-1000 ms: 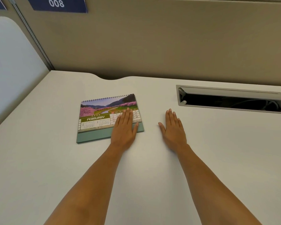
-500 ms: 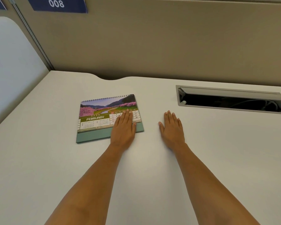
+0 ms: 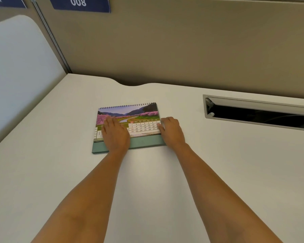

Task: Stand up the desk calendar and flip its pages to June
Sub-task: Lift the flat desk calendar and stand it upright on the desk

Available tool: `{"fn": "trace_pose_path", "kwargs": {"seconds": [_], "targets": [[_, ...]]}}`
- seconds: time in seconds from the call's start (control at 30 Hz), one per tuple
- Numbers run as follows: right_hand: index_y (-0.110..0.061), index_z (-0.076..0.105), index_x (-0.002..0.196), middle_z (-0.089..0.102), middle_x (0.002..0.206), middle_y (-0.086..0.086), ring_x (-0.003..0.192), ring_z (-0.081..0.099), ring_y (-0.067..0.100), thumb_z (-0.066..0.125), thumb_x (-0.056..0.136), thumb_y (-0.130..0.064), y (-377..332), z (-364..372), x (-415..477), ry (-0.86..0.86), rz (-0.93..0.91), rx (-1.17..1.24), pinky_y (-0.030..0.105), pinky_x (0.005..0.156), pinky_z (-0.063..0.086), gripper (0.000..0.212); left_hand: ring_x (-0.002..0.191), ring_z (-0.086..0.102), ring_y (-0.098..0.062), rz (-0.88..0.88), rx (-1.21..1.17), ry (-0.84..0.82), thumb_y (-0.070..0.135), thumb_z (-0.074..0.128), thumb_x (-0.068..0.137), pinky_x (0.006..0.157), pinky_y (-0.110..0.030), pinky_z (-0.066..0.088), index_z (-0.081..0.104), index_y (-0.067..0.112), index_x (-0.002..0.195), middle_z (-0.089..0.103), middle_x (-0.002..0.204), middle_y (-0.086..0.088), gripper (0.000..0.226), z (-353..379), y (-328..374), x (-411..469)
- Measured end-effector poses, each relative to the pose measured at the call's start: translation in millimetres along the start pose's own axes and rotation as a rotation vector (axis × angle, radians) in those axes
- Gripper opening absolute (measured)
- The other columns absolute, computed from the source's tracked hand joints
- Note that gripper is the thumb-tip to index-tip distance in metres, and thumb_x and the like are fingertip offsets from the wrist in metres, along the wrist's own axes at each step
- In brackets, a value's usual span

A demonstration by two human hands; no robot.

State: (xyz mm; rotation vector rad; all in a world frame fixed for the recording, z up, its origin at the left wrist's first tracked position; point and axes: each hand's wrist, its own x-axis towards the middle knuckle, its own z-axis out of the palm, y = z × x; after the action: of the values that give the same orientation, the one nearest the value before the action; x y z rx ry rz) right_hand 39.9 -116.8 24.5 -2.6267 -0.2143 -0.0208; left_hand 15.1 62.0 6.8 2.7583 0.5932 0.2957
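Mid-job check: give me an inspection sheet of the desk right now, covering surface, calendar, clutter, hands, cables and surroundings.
Surface: white desk, bare apart from the calendar.
Job's things: desk calendar lies flat, not stood up; spiral binding at the far edge, blossom photo page on top, month name covered by a hand.
Clutter: nothing seen.
Grippers: left hand rests palm down on the calendar's left half; right hand curls at its right edge, with whether it grips the pages unclear.
Cables: faint lines inside the cable slot; too dark to confirm.
Surroundings: beige partition behind, blue 008 sign, white side panel.
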Motion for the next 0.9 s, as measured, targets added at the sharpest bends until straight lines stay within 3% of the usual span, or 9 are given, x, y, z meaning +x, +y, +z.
{"fn": "trace_pose_path", "kwargs": {"seconds": [0.2,0.37,0.5,0.6,0.73,0.8,0.9], "targets": [[-0.007,0.053,0.124,0.054,0.127,0.014,0.120,0.045,0.027,0.057,0.090,-0.025,-11,2,13,0.019,0.126,0.185,0.033,0.096,0.040,0.039,0.134,0.029,-0.035,-0.211,-0.108,0.012,0.016,0.033,0.096,0.113,-0.043,0.025,0.026,-0.006,0.138,0.030,0.146,-0.024,0.048,-14,-13,18],[-0.002,0.056,0.121,0.063,0.119,0.015,0.106,0.060,0.027,0.066,0.082,-0.012,-14,-3,18,0.021,0.269,0.419,0.025,0.081,0.043,0.040,0.119,0.042,-0.035,-0.349,-0.165,0.013,0.013,0.041,0.093,0.100,-0.043,0.038,0.041,-0.005,0.124,0.046,0.128,-0.024,0.036,-24,-9,28],[-0.003,0.056,0.121,0.063,0.120,0.014,0.109,0.059,0.027,0.068,0.080,-0.006,-14,-4,21,-0.001,0.375,0.554,0.036,0.096,0.048,0.043,0.115,0.046,-0.036,-0.415,-0.215,-0.011,0.014,0.045,0.091,0.095,-0.043,0.042,0.050,-0.005,0.115,0.050,0.123,-0.024,0.031,-31,-10,40],[-0.004,0.053,0.124,0.061,0.123,0.013,0.111,0.058,0.028,0.067,0.081,-0.005,-15,-5,23,-0.025,0.439,0.647,0.040,0.098,0.047,0.045,0.104,0.056,-0.036,-0.446,-0.319,-0.007,0.013,0.046,0.091,0.085,-0.043,0.049,0.057,-0.006,0.105,0.059,0.112,-0.024,0.026,-35,-15,46],[-0.004,0.054,0.122,0.063,0.121,0.015,0.108,0.060,0.028,0.059,0.085,-0.001,-13,-11,23,-0.077,0.475,0.785,0.038,0.094,0.051,0.037,0.081,0.062,-0.030,-0.581,-0.559,0.008,0.009,0.047,0.091,0.063,-0.031,0.049,0.058,-0.003,0.091,0.063,0.098,-0.018,0.017,-47,-16,50],[-0.005,0.051,0.125,0.061,0.123,0.015,0.107,0.060,0.027,0.054,0.088,0.002,-11,-16,22,-0.098,0.495,0.851,0.036,0.091,0.052,0.038,0.061,0.052,-0.018,-0.679,-0.700,0.013,0.011,0.047,0.092,0.047,-0.022,0.037,0.050,0.004,0.086,0.056,0.089,-0.011,0.009,-53,-18,53],[-0.006,0.043,0.128,0.058,0.125,0.015,0.106,0.059,0.026,0.046,0.089,0.007,-11,-26,18,-0.071,0.474,1.005,0.031,0.080,0.053,0.041,0.056,0.047,-0.012,-0.758,-0.908,0.016,0.018,0.048,0.091,0.046,-0.021,0.036,0.048,0.008,0.086,0.055,0.081,-0.004,0.011,-63,-18,57]]}}
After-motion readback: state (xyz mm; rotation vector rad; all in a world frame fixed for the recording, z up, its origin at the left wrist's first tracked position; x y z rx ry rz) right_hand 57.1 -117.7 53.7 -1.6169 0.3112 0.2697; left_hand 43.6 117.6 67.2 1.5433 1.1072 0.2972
